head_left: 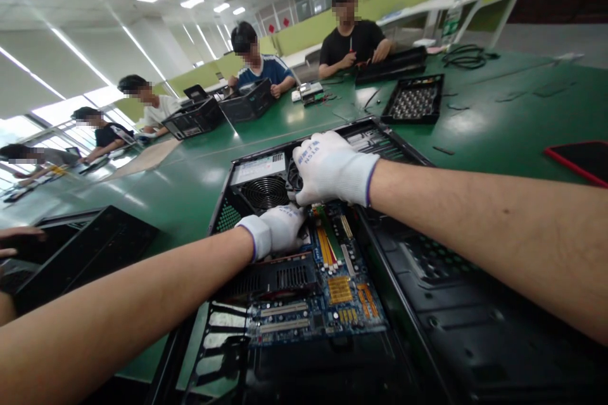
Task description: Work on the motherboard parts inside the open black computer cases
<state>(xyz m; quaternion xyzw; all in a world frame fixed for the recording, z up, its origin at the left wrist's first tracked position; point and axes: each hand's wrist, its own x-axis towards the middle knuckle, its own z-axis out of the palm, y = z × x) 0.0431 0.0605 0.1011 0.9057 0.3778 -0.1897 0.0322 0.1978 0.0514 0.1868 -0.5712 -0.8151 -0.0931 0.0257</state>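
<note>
An open black computer case (403, 294) lies in front of me with a blue motherboard (304, 319) inside. My right hand (323, 168), in a white glove, is closed around a small black cooling fan (294, 178) above the upper end of the board. Lower and to the left, my gloved left hand (282, 228) reaches down to the board beside the memory slots (327, 247); its fingertips are hidden, so what they hold is unclear. Behind it sits the power supply (266, 192) with its round fan grille. A graphics card (280, 275) lies just below my left wrist.
Several people sit along the green table (199, 183) with computer cases. A black drive tray (413, 100) and a coiled cable (468, 57) lie beyond my case. Another dark case (90, 247) stands at left by a person's hand (21, 242). A red-edged black object (579, 161) lies right.
</note>
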